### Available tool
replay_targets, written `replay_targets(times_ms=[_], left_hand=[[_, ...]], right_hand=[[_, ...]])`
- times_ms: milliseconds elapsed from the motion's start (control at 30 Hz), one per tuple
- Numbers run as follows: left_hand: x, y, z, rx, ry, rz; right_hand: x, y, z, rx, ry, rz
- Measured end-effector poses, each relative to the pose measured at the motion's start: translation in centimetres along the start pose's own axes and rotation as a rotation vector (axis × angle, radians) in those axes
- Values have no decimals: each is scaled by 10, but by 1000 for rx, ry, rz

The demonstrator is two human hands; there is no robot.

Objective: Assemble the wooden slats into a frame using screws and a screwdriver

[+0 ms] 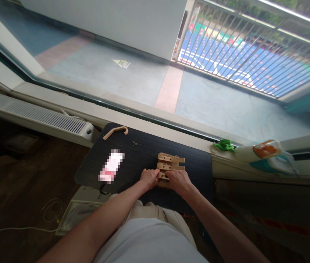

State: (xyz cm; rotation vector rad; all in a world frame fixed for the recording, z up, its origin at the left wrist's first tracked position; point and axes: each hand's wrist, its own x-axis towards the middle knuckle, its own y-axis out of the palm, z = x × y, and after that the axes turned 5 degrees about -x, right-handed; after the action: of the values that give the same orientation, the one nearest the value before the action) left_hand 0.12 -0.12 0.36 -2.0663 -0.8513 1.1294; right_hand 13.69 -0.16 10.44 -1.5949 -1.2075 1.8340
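A pale wooden piece (pixel 168 157) with several parallel bars and small dark holes lies on the dark table (pixel 138 160) before me. My left hand (pixel 150 178) is closed at its left edge, the fingertips pressed against the nearest bar. From the right, my right hand (pixel 181 179) curls over the near bar and covers its right end. The fingertips of both hands are close together, with a small dark spot between them that I cannot make out. What lies under my right palm is hidden.
On the table lie a hooked wooden piece (pixel 116 131), small screw-like bits (pixel 135 143) and a pixelated phone-like object (pixel 111 166). A radiator (pixel 62 117) is at left. The sill holds a green cloth or bag (pixel 224 145) and a bottle with an orange handle (pixel 267 149).
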Motion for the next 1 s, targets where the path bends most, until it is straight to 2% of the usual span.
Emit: replay_targets(times_ms=[133, 267, 433, 633, 733, 1000], left_hand=[[0, 0, 0, 3, -4, 2], [1, 1, 0, 7, 3, 3], [1, 2, 0, 5, 6, -6], [0, 2, 1, 3, 5, -12], [0, 2, 1, -1, 8, -5], [-1, 1, -1, 0, 0, -2]], right_hand=[[5, 6, -1, 3, 10, 8], [9, 15, -1, 13, 79, 2], [9, 12, 2, 16, 114, 3], [3, 1, 1, -14, -8, -26], [3, -1, 1, -12, -19, -1], [9, 6, 4, 46, 104, 23]])
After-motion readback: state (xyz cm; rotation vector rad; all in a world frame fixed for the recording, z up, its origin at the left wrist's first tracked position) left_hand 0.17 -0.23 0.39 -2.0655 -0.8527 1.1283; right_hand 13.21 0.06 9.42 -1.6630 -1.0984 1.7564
